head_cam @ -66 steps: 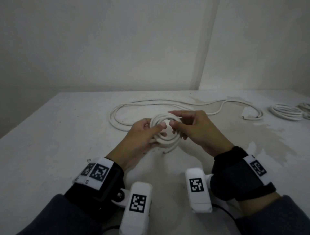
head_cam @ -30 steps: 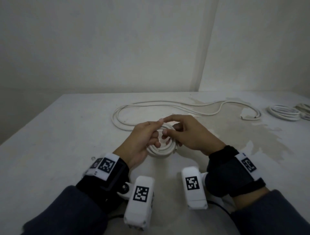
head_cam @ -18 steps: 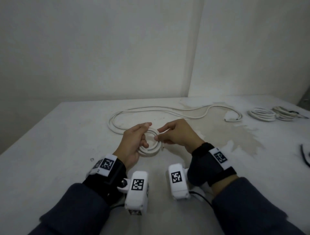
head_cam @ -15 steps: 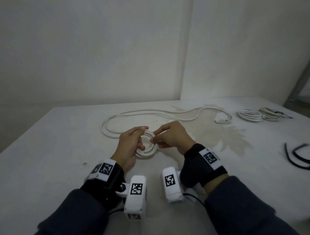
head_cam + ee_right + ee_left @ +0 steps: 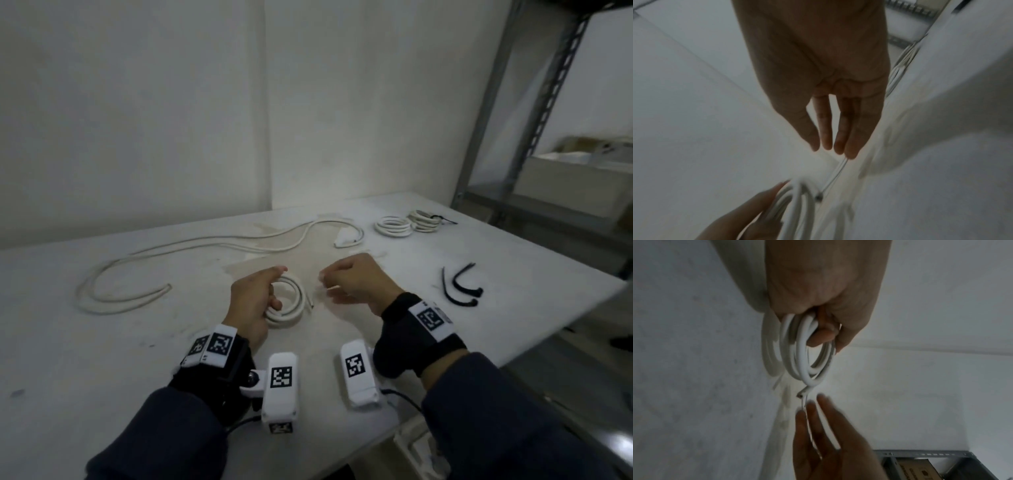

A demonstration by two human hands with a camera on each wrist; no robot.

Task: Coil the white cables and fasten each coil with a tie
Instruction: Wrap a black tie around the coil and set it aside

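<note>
A small white cable coil (image 5: 289, 303) is gripped by my left hand (image 5: 251, 301) just above the table; the left wrist view shows the fingers through the loops of the coil (image 5: 807, 353) and the cut cable end (image 5: 803, 392) sticking out. My right hand (image 5: 349, 282) hovers to the right of the coil, apart from it and holding nothing; in the right wrist view its fingers (image 5: 828, 138) are straight. Two black ties (image 5: 459, 289) lie to the right of that hand. A long loose white cable (image 5: 205, 248) trails across the table behind.
Two finished white coils (image 5: 394, 226) (image 5: 424, 219) lie at the far right of the table (image 5: 85, 342). A metal shelf rack (image 5: 534, 113) stands beyond the table's right edge. A wall closes off the back.
My right hand has let go of the coil and drawn away to the right. The left hand keeps hold of the coil. The view has swung right, revealing the ties and the rack.
</note>
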